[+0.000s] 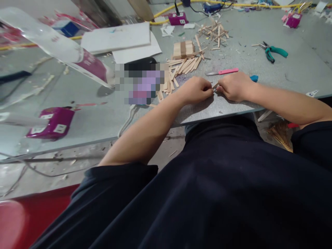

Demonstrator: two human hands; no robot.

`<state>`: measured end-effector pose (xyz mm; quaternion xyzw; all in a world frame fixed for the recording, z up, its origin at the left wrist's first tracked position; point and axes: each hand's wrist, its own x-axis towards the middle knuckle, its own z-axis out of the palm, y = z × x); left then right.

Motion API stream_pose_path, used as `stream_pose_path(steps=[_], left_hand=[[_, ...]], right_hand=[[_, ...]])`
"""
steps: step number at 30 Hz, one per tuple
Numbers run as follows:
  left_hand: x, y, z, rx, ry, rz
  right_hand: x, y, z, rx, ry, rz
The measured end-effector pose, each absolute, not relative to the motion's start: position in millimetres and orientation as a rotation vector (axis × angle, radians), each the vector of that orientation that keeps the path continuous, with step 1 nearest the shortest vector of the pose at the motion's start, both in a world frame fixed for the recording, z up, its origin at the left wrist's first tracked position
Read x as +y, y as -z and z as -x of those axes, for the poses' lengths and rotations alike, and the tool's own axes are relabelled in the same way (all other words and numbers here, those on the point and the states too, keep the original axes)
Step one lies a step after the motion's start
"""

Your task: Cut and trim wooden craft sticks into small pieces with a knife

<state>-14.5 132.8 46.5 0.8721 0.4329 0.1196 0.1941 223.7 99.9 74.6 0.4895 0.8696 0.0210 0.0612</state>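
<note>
Near the table's front edge, my left hand (196,90) and my right hand (234,86) meet, each with its fingers closed. Between the fingertips runs a short wooden craft stick (215,85), pinched from both sides. My fingers hide most of it. Just beyond my hands lies a scalpel-like knife with a pink handle (228,71). A small blue object (254,79) shows behind my right wrist, its kind unclear. Loose craft sticks (188,66) spread to the left of my hands, with a banded bundle of sticks (178,50) behind them.
Green-handled pliers (276,52) lie at the right. A clear bottle (90,64) stands at the left, near a purple socket box (55,122) and a white cable (127,121). White boards (116,37) and a pile of craft sticks (214,31) lie farther back.
</note>
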Motion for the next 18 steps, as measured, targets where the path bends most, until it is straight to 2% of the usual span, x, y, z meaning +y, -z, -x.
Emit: stream_pose_path(steps=[10,18], left_hand=[[162.3,-39.7,26.8,0.956,-1.043,-1.864],[156.9,-36.7,11.1,1.207,-1.185,-1.745]], right_hand=[[113.0,-68.2,-236.1,2.714,-0.181,-1.422],[116.2,-66.0,-236.9,2.758,-0.173,-1.371]])
